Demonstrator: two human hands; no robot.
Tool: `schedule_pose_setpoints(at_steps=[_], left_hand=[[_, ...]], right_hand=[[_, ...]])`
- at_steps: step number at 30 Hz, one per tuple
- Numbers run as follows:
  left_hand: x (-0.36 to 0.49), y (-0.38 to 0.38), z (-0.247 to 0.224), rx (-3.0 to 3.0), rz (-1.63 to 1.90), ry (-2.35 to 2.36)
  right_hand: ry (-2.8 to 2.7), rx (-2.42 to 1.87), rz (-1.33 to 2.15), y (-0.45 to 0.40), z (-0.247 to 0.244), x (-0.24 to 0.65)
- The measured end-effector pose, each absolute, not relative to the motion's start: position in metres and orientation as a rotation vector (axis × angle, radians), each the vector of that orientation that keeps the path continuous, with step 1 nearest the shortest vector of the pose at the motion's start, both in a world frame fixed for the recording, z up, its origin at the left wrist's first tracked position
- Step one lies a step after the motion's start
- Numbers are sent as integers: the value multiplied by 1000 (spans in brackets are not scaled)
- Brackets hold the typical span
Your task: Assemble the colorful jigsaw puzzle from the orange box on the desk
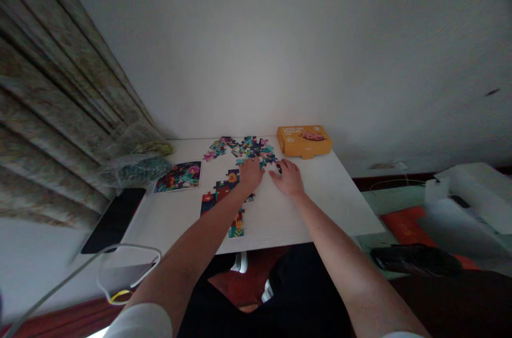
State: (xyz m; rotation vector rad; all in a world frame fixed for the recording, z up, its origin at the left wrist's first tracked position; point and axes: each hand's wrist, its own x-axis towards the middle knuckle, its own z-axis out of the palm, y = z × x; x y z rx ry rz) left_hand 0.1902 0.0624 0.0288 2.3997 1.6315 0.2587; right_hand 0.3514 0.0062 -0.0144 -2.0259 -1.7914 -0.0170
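Bare forearms (334, 244) ending in white sleeves (140, 322) reach over a white table (280, 220) with a faintly grained top. At far left, a patterned fabric curtain (64, 87) falls in deep folds. Next come a flat black rounded slab (114, 220), a crinkled clear plastic bag (136, 167) and a glossy rectangular picture sheet (178, 176) in dark, teal and pink. Beside the sheet, joined jigsaw pieces (220, 193) form a stepped, knobbly-edged section, partly behind the left forearm. Loose jigsaw pieces (250, 147) lie heaped and overlapping toward the wall (248, 50). Palm down, the left hand (250, 174) touches the pile's near edge; whether its fingertips pinch a piece, I cannot tell. Just beside the pile, the right hand (289, 179) rests with thumb spread from curved fingers, a small dark piece (279, 168) in that gap. Farther right sits an orange cardboard puzzle box (306, 141), its tab toward the camera.
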Motion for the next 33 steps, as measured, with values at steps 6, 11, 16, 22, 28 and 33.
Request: schedule_pose_setpoints(at_steps=[6,11,16,22,28,33], left_hand=[[194,72,31,2132,272,1676],[188,66,23,2013,635,1457],[170,48,21,1664,877,1391],[139,16,22,1448,1002,1306],[111,-5,29,1572,929,1177],[94,-6,41,1837,772,927]], right_hand=[[-1760,-1985,-26,8,-18,353],[-1721,-1938,-24,10,-22,356],[-1685,-1855,-52,10,-23,359],[-1601,-1752,-38,0,-14,357],[-1436,-1547,418,-26,6,313],[-1553,-1332,985,-58,22,278]])
